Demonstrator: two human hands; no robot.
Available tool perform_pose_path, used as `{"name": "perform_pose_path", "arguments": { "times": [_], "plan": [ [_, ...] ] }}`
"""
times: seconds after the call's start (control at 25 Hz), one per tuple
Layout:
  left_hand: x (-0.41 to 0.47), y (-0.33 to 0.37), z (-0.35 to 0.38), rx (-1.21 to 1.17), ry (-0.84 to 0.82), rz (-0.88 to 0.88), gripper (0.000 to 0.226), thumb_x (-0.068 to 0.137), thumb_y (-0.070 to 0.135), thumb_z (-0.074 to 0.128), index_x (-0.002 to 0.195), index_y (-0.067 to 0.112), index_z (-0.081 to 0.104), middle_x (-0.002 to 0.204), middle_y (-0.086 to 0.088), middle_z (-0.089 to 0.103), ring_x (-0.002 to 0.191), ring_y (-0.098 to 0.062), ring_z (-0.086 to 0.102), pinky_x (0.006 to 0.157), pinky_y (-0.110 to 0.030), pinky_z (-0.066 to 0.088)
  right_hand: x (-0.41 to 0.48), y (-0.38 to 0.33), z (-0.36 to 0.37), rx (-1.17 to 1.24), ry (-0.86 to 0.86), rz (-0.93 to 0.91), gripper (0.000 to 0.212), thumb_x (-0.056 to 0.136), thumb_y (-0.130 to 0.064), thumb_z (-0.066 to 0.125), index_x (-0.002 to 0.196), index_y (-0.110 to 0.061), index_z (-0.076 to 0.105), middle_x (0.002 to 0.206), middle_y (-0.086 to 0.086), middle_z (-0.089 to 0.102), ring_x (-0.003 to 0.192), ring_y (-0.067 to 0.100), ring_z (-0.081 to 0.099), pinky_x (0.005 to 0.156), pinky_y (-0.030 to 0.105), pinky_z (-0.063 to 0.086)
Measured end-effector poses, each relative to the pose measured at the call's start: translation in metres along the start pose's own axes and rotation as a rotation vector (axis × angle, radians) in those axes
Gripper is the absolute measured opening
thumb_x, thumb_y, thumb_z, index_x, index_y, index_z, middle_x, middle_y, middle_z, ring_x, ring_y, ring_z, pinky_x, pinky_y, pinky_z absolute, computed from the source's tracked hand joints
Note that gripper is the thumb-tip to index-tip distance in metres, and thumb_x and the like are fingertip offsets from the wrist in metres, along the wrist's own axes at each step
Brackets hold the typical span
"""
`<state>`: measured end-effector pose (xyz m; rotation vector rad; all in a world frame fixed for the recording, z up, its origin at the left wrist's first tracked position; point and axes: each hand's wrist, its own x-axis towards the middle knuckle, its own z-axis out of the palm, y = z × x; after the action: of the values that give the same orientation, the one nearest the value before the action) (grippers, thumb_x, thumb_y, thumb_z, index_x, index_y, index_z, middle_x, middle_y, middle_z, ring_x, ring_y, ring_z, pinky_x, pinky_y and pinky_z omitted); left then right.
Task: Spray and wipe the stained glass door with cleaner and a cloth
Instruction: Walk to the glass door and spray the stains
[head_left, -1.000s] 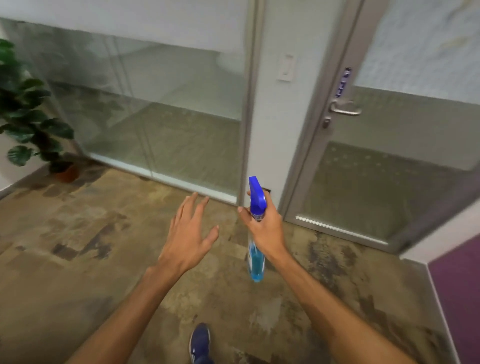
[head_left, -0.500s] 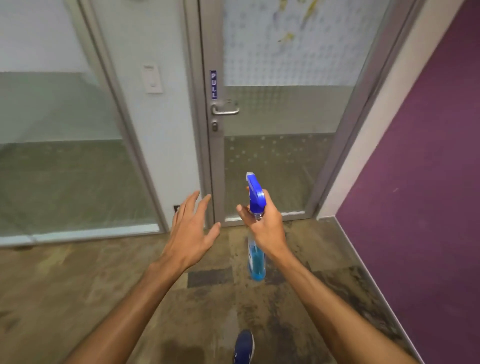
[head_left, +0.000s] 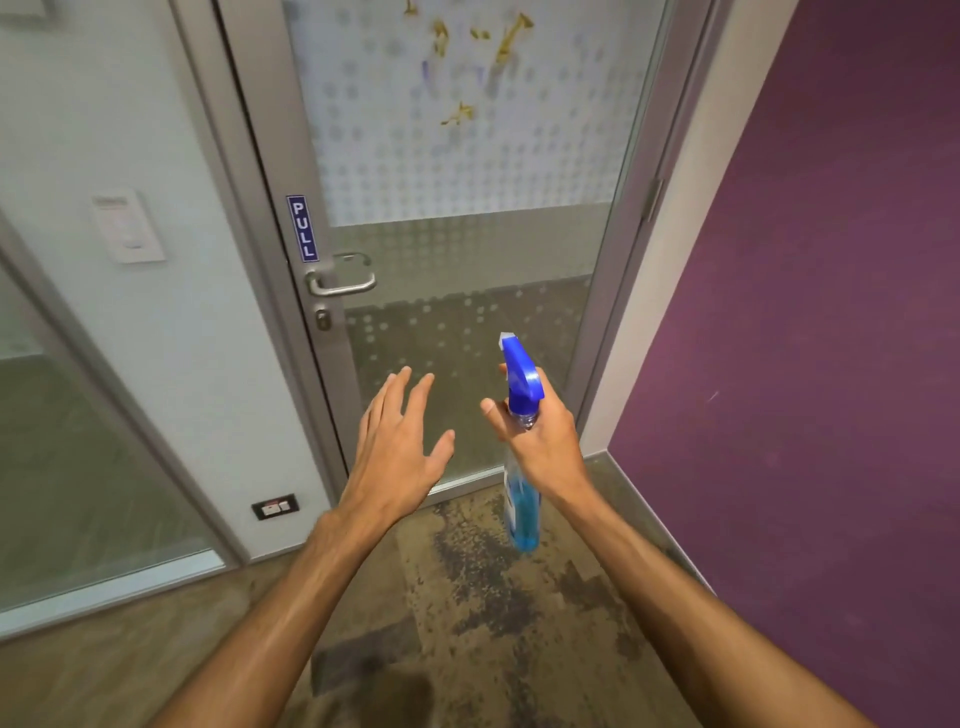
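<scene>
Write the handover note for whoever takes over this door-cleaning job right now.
Left hand: open, empty, raised in front of the door.
Right hand: grip shut on the spray bottle, upright, blue head pointing at the glass door.
Stains: yellowish smears high on the dotted upper pane, well above both hands.
Door is shut; handle and PULL sign on its left edge.
Done: bottle in hand, standing at the door. No spray visible on the glass.
Left: spray the stains, then wipe. No cloth is in view; find one first.
</scene>
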<state>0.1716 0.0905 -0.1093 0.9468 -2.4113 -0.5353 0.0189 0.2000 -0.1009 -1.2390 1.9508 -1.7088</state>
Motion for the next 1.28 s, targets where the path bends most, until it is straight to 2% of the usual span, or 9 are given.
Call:
{"name": "perform_pose_path", "arguments": {
  "times": [0.12, 0.24, 0.36, 0.48, 0.76, 0.84, 0.96, 1.04, 1.28],
  "plan": [
    [0.035, 0.006, 0.000, -0.006, 0.013, 0.031, 0.076, 0.095, 0.039, 0.061, 0.159, 0.020, 0.025, 0.169, -0.008, 0.016, 0.157, -0.025, 0.012, 0.128, -0.046, 0.018, 0.032, 0.001, -0.007, -0.014, 0.035, 0.001, 0.029, 0.092, -0.037, 0.074, 0.113, -0.038, 0.054, 0.114, -0.005, 0.062, 0.093, 0.019, 0.067, 0.086, 0.035, 0.058],
    [0.069, 0.012, -0.005, -0.003, 0.052, 0.069, 0.075, 0.095, 0.039, 0.061, 0.159, 0.020, 0.026, 0.169, -0.008, 0.017, 0.157, -0.025, 0.012, 0.126, -0.046, 0.018, 0.063, 0.000, -0.011, -0.005, 0.061, -0.016, 0.032, 0.092, -0.036, 0.075, 0.117, -0.033, 0.055, 0.111, -0.004, 0.064, 0.092, 0.013, 0.068, 0.087, 0.042, 0.060],
    [0.103, 0.017, -0.009, 0.012, 0.092, 0.103, 0.074, 0.096, 0.038, 0.060, 0.159, 0.021, 0.026, 0.169, -0.008, 0.017, 0.157, -0.025, 0.012, 0.126, -0.045, 0.018, 0.096, 0.000, -0.014, 0.010, 0.096, -0.034, 0.032, 0.092, -0.035, 0.075, 0.116, -0.024, 0.057, 0.106, 0.008, 0.069, 0.091, 0.026, 0.069, 0.086, 0.054, 0.060],
    [0.135, 0.024, -0.010, 0.043, 0.124, 0.128, 0.074, 0.096, 0.038, 0.060, 0.159, 0.021, 0.025, 0.170, -0.008, 0.016, 0.158, -0.025, 0.011, 0.126, -0.046, 0.016, 0.127, 0.001, -0.017, 0.018, 0.104, -0.076, 0.027, 0.092, -0.037, 0.074, 0.112, -0.029, 0.057, 0.098, 0.003, 0.069, 0.086, 0.026, 0.069, 0.084, 0.055, 0.059],
    [0.221, 0.047, -0.013, 0.282, 0.285, 0.138, 0.077, 0.096, 0.038, 0.056, 0.161, 0.018, 0.021, 0.171, -0.011, 0.009, 0.159, -0.025, 0.000, 0.129, -0.050, -0.001, 0.231, 0.001, -0.037, 0.073, 0.086, -0.177, 0.025, 0.091, -0.039, 0.076, 0.107, -0.035, 0.057, 0.087, -0.003, 0.069, 0.079, 0.027, 0.069, 0.079, 0.051, 0.060],
    [0.247, 0.055, -0.015, 0.289, 0.322, 0.120, 0.077, 0.097, 0.038, 0.056, 0.161, 0.018, 0.019, 0.171, -0.011, 0.007, 0.159, -0.025, -0.001, 0.129, -0.049, -0.003, 0.262, -0.001, -0.044, 0.085, 0.064, -0.216, 0.024, 0.091, -0.038, 0.076, 0.107, -0.033, 0.058, 0.081, -0.001, 0.069, 0.075, 0.028, 0.070, 0.074, 0.045, 0.061],
    [0.286, 0.070, -0.020, 0.309, 0.380, 0.099, 0.076, 0.098, 0.037, 0.055, 0.161, 0.018, 0.019, 0.171, -0.010, 0.006, 0.159, -0.025, -0.001, 0.129, -0.047, -0.004, 0.310, -0.007, -0.058, 0.131, 0.007, -0.275, 0.023, 0.092, -0.038, 0.075, 0.104, -0.042, 0.056, 0.081, -0.007, 0.068, 0.072, 0.024, 0.071, 0.066, 0.028, 0.060],
    [0.312, 0.081, -0.025, 0.323, 0.425, 0.086, 0.076, 0.097, 0.036, 0.056, 0.161, 0.018, 0.020, 0.171, -0.010, 0.008, 0.159, -0.025, 0.000, 0.129, -0.049, -0.001, 0.342, -0.014, -0.067, 0.123, -0.015, -0.312, 0.025, 0.092, -0.038, 0.075, 0.107, -0.042, 0.056, 0.084, -0.006, 0.068, 0.073, 0.022, 0.071, 0.069, 0.036, 0.063],
    [0.378, 0.111, -0.046, 0.318, 0.591, 0.098, 0.080, 0.098, 0.041, 0.053, 0.163, 0.022, 0.010, 0.171, -0.009, 0.009, 0.159, -0.024, 0.005, 0.130, -0.048, 0.007, 0.425, -0.046, -0.084, 0.150, 0.040, -0.380, 0.027, 0.095, -0.037, 0.069, 0.107, -0.016, 0.056, 0.091, 0.011, 0.067, 0.080, 0.034, 0.067, 0.075, 0.056, 0.058]
  ]
}}
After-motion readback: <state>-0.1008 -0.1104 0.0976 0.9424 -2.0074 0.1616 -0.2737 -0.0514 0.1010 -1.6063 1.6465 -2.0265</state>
